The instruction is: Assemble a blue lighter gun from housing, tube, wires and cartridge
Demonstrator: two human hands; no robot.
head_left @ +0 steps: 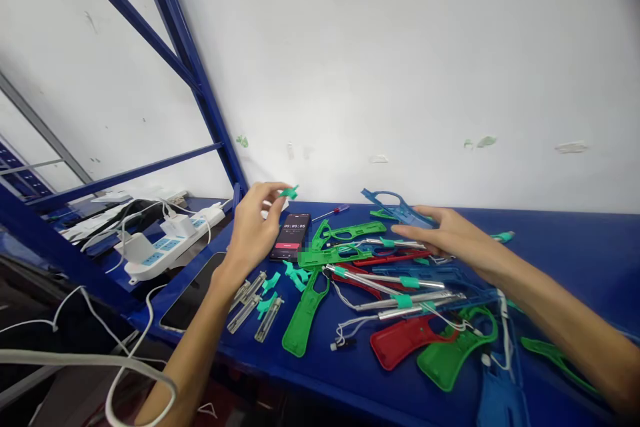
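Observation:
Between the thumb and fingertips of my left hand is a small teal plastic clip, held above the phone. My right hand grips a blue plastic handle shell with a loop, raised over the pile. Below lie green handle shells, red handle shells and silver metal rods with teal clips and white cords. Nearer my left forearm are several loose teal clips and small clear-and-metal pieces.
A screwdriver lies behind the phone. At the left, a dark tablet-like device rests by the edge of the blue table. A white power strip with chargers and loose cables stands beyond the blue metal frame. A white wall rises behind.

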